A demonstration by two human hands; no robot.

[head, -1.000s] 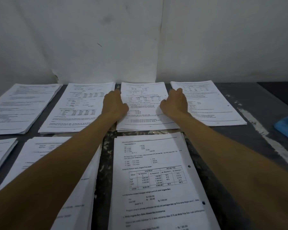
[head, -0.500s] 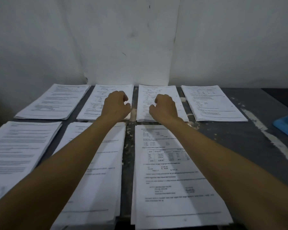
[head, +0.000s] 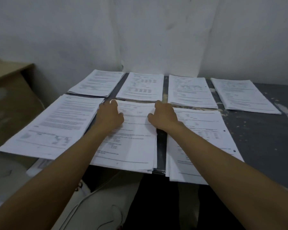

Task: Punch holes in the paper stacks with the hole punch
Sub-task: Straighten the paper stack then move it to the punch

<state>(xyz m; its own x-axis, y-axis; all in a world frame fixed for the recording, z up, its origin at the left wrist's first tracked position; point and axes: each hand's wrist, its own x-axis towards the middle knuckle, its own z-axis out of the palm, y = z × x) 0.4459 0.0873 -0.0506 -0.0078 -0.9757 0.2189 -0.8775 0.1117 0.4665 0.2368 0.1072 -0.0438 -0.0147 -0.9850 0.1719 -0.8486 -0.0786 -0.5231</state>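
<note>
Stack: middle paper stack (head: 133, 143), near table (head: 259, 143) edge; loose, floppy, prone to fanning
Grip: my left hand (head: 110, 114), right hand (head: 165, 116) curled on its far corners
Hold: both side edges, squared

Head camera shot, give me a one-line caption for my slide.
Both hands, left hand and right hand, grip the middle front paper stack among seven stacks on a dark table.

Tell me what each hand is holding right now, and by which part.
Both hands are on the middle near paper stack at its far end: the left hand by the far-left corner, the right hand by the far-right edge. Whether either has a real grip is unclear.
</note>
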